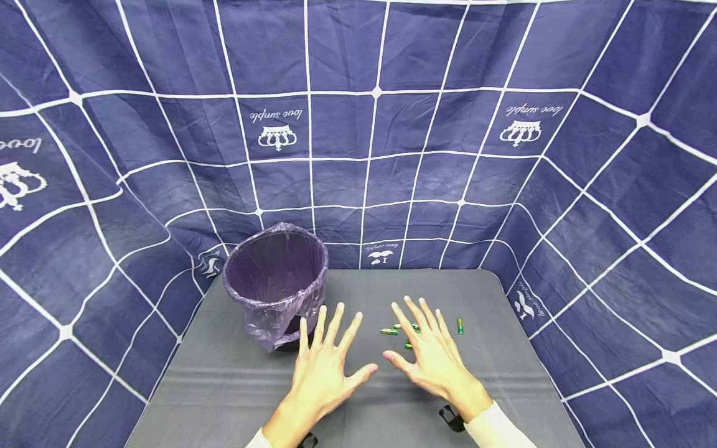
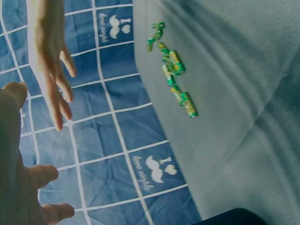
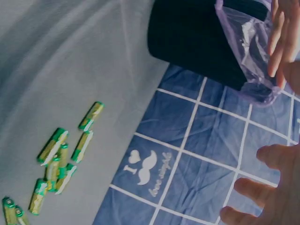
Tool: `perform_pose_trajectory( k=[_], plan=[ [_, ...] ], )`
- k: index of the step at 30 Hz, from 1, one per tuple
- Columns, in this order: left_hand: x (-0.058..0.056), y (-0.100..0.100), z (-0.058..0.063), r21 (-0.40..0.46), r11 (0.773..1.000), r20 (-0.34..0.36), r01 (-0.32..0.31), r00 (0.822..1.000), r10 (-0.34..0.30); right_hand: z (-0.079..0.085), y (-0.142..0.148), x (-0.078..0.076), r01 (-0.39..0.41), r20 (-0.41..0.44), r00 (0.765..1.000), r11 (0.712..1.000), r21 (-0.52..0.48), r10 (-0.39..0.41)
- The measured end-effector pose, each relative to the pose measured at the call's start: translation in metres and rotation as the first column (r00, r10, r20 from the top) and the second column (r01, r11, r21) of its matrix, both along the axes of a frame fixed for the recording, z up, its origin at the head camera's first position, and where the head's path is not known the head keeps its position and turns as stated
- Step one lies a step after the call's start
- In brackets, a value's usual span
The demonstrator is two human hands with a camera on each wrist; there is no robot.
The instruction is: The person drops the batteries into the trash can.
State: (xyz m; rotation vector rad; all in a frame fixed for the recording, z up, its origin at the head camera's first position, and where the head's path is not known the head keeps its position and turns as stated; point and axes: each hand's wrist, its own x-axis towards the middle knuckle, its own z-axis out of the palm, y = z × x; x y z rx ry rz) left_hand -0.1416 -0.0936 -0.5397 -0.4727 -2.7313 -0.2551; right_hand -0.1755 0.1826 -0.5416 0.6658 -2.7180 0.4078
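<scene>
Both hands hover over the grey table with fingers straight and spread, holding nothing. My left hand (image 1: pixel 322 367) is in front of a dark bin (image 3: pixel 197 42) lined with a purple plastic bag (image 1: pixel 274 305). Its fingertips overlap the bin's lower edge in the head view. To the right, my right hand (image 1: pixel 431 361) is above several green and yellow batteries (image 1: pixel 389 331), hiding part of them in the head view. A single battery (image 1: pixel 460 326) lies apart, right of that hand. The right wrist view shows the batteries (image 3: pixel 52 146) lying loosely grouped, some touching.
Blue cloth (image 1: pixel 347 124) with white grid lines hangs behind and at both sides of the table (image 1: pixel 224 386). The bin stands at the table's back left. Black straps (image 1: pixel 451 417) are on the wrists.
</scene>
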Motion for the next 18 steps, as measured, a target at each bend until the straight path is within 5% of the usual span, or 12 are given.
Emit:
perform_pose_trajectory(
  k=[9,18],
  plan=[
    [-0.006,-0.010,0.027,0.053,0.998,-0.114,0.034,0.993,-0.028,0.013,-0.016,-0.014,-0.060,-0.165,0.985,0.994,-0.088,0.045],
    [-0.023,-0.037,0.039,0.131,0.991,-0.286,0.024,0.958,0.015,0.025,-0.036,-0.021,-0.129,-0.170,0.980,0.981,-0.144,0.104]
  ],
)
